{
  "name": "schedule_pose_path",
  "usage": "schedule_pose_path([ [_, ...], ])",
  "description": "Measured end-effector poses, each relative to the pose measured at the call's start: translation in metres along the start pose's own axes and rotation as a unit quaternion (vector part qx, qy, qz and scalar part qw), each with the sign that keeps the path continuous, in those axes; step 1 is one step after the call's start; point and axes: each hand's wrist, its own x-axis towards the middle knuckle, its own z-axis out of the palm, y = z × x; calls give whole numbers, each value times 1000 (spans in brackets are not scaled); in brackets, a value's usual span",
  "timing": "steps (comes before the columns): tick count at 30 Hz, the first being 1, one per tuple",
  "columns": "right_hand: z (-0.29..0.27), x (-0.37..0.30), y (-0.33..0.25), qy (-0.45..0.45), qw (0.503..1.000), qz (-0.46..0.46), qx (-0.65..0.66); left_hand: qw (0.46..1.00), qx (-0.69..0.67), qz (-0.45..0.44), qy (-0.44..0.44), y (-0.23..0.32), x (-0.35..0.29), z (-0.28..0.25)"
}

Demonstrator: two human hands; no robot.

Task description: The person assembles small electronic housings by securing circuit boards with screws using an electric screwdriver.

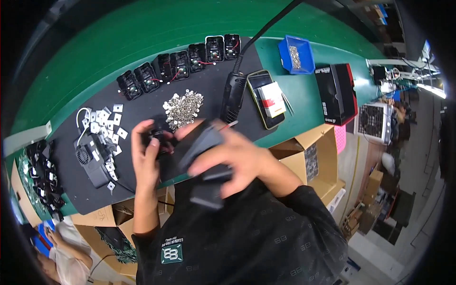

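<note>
My left hand (146, 154) has its thumb and fingers closed on a small black part (163, 138), whose details are blurred. In my right hand (237, 159) are black plastic housing pieces (203, 145), smeared by motion; how many it holds I cannot tell. A short red and white wire end (230, 125) shows by the right hand's knuckles. Just beyond both hands lies a heap of small silvery metal pieces with white ends (184, 109) on the black mat (142, 108). A black corded tool (233, 97) stretches down close to my right hand.
Open black housings (179, 65) with red wires line the mat's back edge. White square pieces (107, 124) and a black grilled device (92, 160) lie left. A phone (256, 80) under a small box, a blue bin (306, 59) and a black box (337, 92) stand right. Cardboard boxes (327, 147) flank me.
</note>
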Motion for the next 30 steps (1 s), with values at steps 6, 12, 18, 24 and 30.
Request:
schedule_pose_path([
  [6,-136,-48,-10,371,902,132,-178,916,393,70,39,-6,5,-49],
  [12,-205,11,37,137,850,257,-439,849,491,173,86,-16,8,-33],
  [18,-209,35,78,-22,790,329,-517,839,493,107,207,-22,5,-13],
  [24,-223,22,79,-16,810,376,-451,845,498,56,186,-10,7,-8],
  [30,-235,5,64,15,827,305,-473,846,504,21,170,-7,3,-14],
])
